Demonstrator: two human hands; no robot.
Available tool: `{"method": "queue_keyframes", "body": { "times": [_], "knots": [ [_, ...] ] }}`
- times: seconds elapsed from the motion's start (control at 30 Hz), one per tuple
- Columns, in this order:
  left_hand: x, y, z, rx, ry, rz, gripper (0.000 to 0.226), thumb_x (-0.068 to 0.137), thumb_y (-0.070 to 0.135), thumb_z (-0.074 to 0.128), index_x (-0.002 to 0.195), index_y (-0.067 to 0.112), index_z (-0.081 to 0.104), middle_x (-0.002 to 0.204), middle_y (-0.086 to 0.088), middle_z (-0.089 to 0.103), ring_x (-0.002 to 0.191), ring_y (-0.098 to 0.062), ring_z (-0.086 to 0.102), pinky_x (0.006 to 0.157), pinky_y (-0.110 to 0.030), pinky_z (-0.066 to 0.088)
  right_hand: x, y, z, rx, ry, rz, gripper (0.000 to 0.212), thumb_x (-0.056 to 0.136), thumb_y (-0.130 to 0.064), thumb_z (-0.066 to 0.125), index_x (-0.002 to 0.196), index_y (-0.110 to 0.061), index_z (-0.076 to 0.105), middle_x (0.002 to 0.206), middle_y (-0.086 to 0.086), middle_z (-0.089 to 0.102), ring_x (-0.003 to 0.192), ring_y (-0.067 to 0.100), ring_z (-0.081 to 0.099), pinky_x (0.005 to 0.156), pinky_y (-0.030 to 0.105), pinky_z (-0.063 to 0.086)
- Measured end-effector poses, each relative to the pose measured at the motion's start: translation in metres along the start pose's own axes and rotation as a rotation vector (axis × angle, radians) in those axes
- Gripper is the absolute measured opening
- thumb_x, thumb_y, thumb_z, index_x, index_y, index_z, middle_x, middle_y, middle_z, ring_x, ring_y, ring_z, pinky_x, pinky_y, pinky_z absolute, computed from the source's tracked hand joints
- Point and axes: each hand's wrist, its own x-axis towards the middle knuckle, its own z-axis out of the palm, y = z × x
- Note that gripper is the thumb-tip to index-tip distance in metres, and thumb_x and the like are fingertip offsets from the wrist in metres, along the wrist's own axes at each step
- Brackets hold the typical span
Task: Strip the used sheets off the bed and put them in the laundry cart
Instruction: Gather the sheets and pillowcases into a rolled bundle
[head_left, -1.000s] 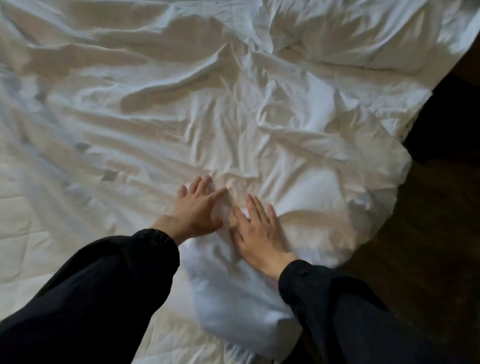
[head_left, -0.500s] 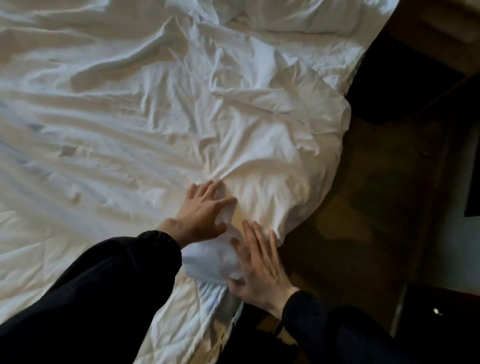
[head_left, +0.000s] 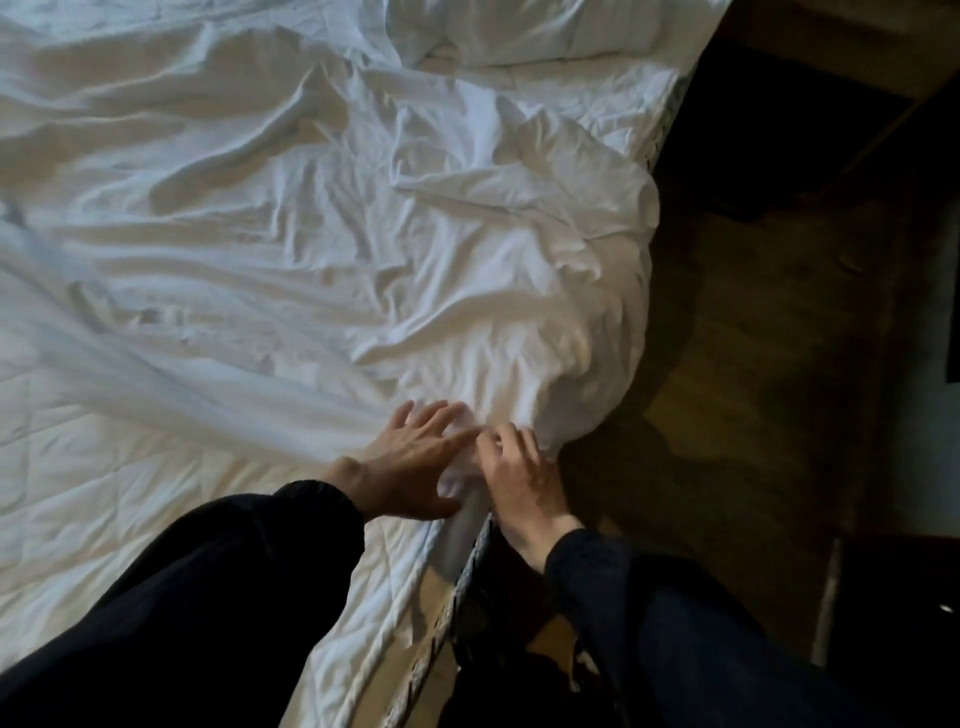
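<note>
Trainee: Where is the sheet, and what do the hands do?

Supervisor: The white sheet (head_left: 467, 249) lies crumpled across the bed, bunched at the right-hand edge and spilling over the side. The left hand (head_left: 410, 467) lies on it with fingers spread and straight, pressing the fabric down. The right hand (head_left: 519, 483), just beside it, curls its fingers into a fold at the bed's side. The laundry cart is not in view.

Trainee: How is the gather best done?

Supervisor: Recommended: draw the fabric inward in large armfuls toward the bunch and roll it into one bundle. Lift only when no tail hangs to the floor, as a trailing end could snag or trip.

Trainee: And the surroundings?

Supervisor: A quilted mattress pad (head_left: 104, 467) lies exposed at the near left. Dark wooden floor (head_left: 753, 389) runs along the right. What appears to be a pillow (head_left: 519, 31) sits at the far end. The patterned mattress edge (head_left: 470, 566) shows below the hands
</note>
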Motion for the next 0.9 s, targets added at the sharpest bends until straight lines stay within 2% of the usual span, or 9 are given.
{"method": "queue_keyframes", "body": {
  "times": [0.03, 0.1, 0.23, 0.4, 0.47, 0.6, 0.67, 0.8, 0.9],
  "knots": [
    [-0.001, 0.003, -0.001, -0.012, 0.047, -0.02, 0.089, 0.075, 0.052, 0.063, 0.149, 0.026, 0.021, 0.154, -0.008, 0.024, 0.143, -0.027, 0.021, 0.115, -0.049, 0.015, 0.007, 0.003, -0.006, 0.029, 0.03, 0.015, 0.012, 0.073, -0.011, 0.07, 0.084, -0.012, 0.065, 0.076, 0.005, 0.061, 0.067, 0.026, 0.064, 0.05, 0.033, 0.05],
    [0.004, 0.006, -0.007, -0.034, 0.244, -0.053, 0.071, 0.072, 0.043, 0.065, 0.136, 0.018, 0.045, 0.134, -0.008, 0.053, 0.126, -0.027, 0.049, 0.105, -0.049, 0.031, 0.02, 0.006, -0.023, 0.156, 0.115, 0.046, 0.018, 0.08, -0.014, 0.047, 0.084, -0.011, 0.064, 0.075, 0.005, 0.063, 0.067, 0.028, 0.064, 0.052, 0.035, 0.049],
    [0.013, 0.011, -0.052, -0.28, 0.688, -0.245, 0.026, 0.067, 0.024, 0.063, 0.09, 0.012, 0.063, 0.076, -0.007, 0.067, 0.071, -0.033, 0.065, 0.066, -0.036, 0.046, 0.042, -0.001, -0.059, 0.297, 0.332, -0.034, 0.029, 0.08, -0.009, 0.047, 0.107, -0.01, 0.057, 0.088, 0.009, 0.062, 0.077, 0.029, 0.06, 0.058, 0.036, 0.048],
    [-0.001, 0.001, -0.11, -0.479, 0.963, -0.479, 0.041, 0.062, 0.016, 0.043, 0.099, 0.009, 0.059, 0.078, -0.014, 0.067, 0.077, -0.04, 0.061, 0.064, -0.034, 0.033, 0.047, 0.001, -0.053, 0.083, 0.141, 0.225, 0.063, 0.072, -0.011, 0.072, 0.127, -0.016, 0.042, 0.123, 0.014, 0.051, 0.102, 0.031, 0.055, 0.08, 0.041, 0.048],
    [-0.009, -0.01, -0.124, -0.511, 1.022, -0.51, 0.041, 0.061, 0.017, 0.042, 0.097, 0.009, 0.06, 0.079, -0.015, 0.067, 0.079, -0.04, 0.06, 0.065, -0.036, 0.035, 0.046, 0.012, -0.049, 0.164, 0.003, 0.481, 0.057, 0.08, -0.016, 0.067, 0.129, -0.02, 0.039, 0.126, 0.01, 0.046, 0.107, 0.031, 0.053, 0.085, 0.043, 0.046],
    [-0.018, -0.034, -0.125, -0.478, 0.97, -0.643, 0.036, 0.067, 0.02, 0.042, 0.097, 0.01, 0.058, 0.083, -0.016, 0.066, 0.083, -0.04, 0.058, 0.067, -0.037, 0.033, 0.044, 0.038, -0.042, 0.44, -0.075, 0.872, 0.016, 0.088, -0.013, 0.056, 0.103, -0.018, 0.058, 0.107, 0.007, 0.062, 0.099, 0.032, 0.06, 0.084, 0.045, 0.051],
    [-0.016, -0.04, -0.116, -0.422, 0.842, -0.672, 0.029, 0.077, 0.016, 0.05, 0.104, 0.009, 0.058, 0.092, -0.017, 0.066, 0.09, -0.04, 0.058, 0.071, -0.038, 0.035, 0.046, 0.043, -0.047, 0.583, 0.021, 0.979, 0.017, 0.091, -0.009, 0.046, 0.087, -0.014, 0.062, 0.092, 0.006, 0.065, 0.092, 0.032, 0.062, 0.079, 0.037, 0.049],
    [-0.006, -0.041, -0.092, -0.214, 0.602, -0.533, 0.064, 0.075, 0.021, 0.064, 0.134, 0.008, 0.045, 0.124, -0.019, 0.054, 0.112, -0.04, 0.051, 0.095, -0.049, 0.036, 0.069, 0.046, -0.07, 0.737, 0.238, 0.978, 0.024, 0.086, 0.003, 0.043, 0.079, -0.014, 0.058, 0.079, 0.002, 0.061, 0.081, 0.027, 0.06, 0.07, 0.032, 0.044],
    [0.004, -0.025, -0.086, -0.153, 0.624, -0.37, 0.079, 0.068, 0.037, 0.063, 0.139, 0.012, 0.039, 0.133, -0.015, 0.048, 0.119, -0.036, 0.045, 0.102, -0.055, 0.032, 0.09, 0.034, -0.086, 0.932, 0.414, 0.907, 0.019, 0.083, 0.003, 0.048, 0.077, -0.014, 0.053, 0.074, -0.003, 0.056, 0.071, 0.017, 0.052, 0.067, 0.031, 0.044]
  ]
}}
